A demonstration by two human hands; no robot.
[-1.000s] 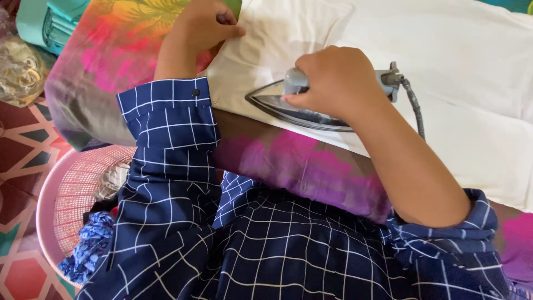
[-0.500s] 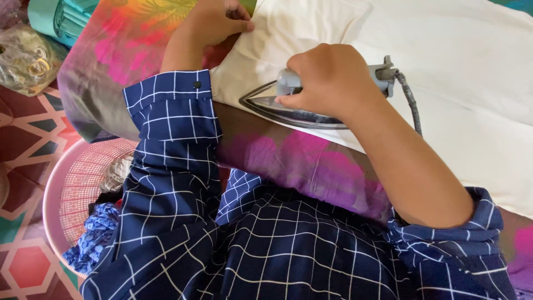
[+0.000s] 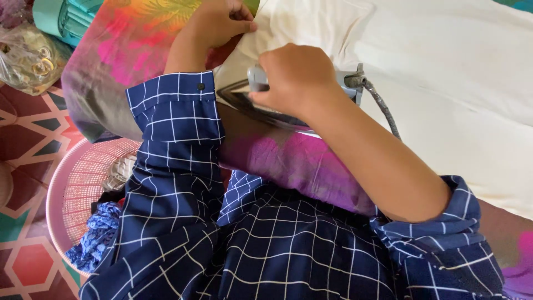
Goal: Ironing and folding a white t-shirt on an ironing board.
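My right hand (image 3: pixel 297 75) is closed around the grey handle of a flat metal iron (image 3: pixel 250 105), which rests on the near left edge of a white cloth (image 3: pixel 444 72). A grey cord (image 3: pixel 383 108) leaves the back of the iron. My left hand (image 3: pixel 222 19) pinches the cloth's left edge at the top of the view, fingers curled on the fabric. The cloth is spread over a board with a multicoloured cover (image 3: pixel 133 50) of pink, orange and purple.
A pink mesh laundry basket (image 3: pixel 72 183) with blue and pale clothes stands on the patterned floor at lower left. A clear plastic bag (image 3: pixel 28 55) and a teal object (image 3: pixel 61 16) lie at the upper left. My checked navy shirt fills the foreground.
The iron has slid left along the cloth's near edge, toward my left sleeve. My left hand has kept its pinch on the cloth's edge.
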